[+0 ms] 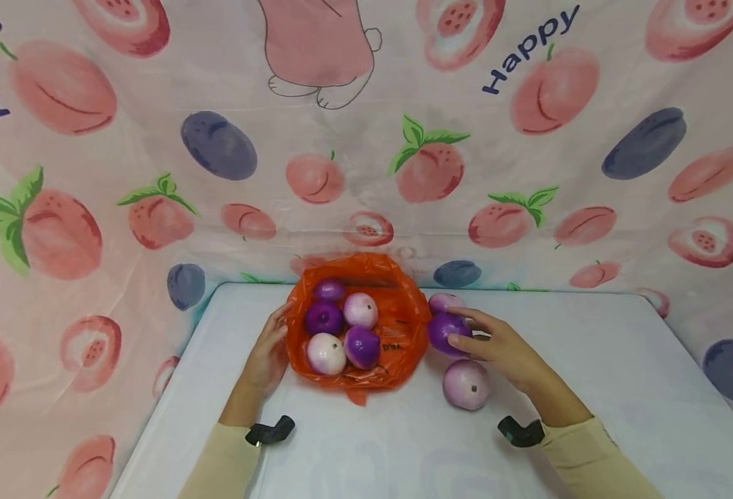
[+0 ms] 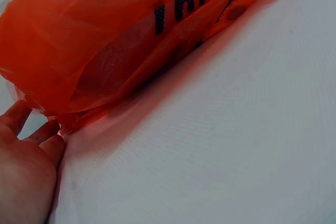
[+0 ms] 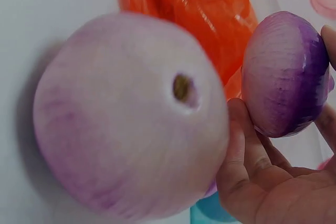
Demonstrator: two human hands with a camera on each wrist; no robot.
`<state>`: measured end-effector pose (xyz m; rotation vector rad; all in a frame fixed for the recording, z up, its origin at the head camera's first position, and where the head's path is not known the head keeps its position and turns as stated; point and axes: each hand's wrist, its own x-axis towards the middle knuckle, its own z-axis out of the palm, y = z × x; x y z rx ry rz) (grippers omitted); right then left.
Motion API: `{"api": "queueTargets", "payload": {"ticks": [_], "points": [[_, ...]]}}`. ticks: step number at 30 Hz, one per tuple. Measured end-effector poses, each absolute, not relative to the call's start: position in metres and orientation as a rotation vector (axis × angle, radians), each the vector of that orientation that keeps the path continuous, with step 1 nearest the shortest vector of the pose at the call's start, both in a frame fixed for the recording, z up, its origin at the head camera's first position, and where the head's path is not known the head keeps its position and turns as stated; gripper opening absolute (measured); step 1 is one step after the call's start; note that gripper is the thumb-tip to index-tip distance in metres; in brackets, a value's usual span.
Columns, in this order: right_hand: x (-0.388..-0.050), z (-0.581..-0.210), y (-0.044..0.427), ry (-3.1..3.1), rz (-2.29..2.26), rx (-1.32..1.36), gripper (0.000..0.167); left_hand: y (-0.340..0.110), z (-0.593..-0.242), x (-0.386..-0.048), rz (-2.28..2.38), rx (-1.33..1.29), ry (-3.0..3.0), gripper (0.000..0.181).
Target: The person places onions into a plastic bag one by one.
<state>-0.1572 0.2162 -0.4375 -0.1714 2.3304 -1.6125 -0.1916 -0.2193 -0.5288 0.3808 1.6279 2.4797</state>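
An orange plastic bag (image 1: 412, 329) stands with its mouth wide, holding several purple and pale onions, among them a whitish onion (image 1: 326, 353). My left hand (image 1: 268, 353) rests against the bag's left side, its fingertips touching the film (image 2: 79, 30); the left wrist view cuts off part of that hand. On the bag's right side my right hand (image 1: 497, 346) grips a dark purple onion (image 1: 444, 333) between thumb and fingers. Behind this one sits a lighter purple onion (image 1: 444, 301), partly hidden. A pale purple onion (image 1: 466, 384) lies nearer to me, large in the right wrist view.
Everything stands on a white table (image 1: 366, 450). A fruit-printed cloth (image 1: 354, 138) hangs behind the table's back edge and spreads along both sides. A black strap with a small device (image 1: 270, 431) sits on my left wrist, and another (image 1: 522, 432) on my right.
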Motion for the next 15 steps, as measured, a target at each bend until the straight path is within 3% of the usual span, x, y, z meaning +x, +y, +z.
{"api": "queueTargets", "payload": {"ticks": [15], "points": [[-0.153, -0.427, 0.196, 2.311, -1.627, -0.265, 0.059, -0.218, -0.526, -0.191, 2.499, 0.36, 1.602, 0.055]]}}
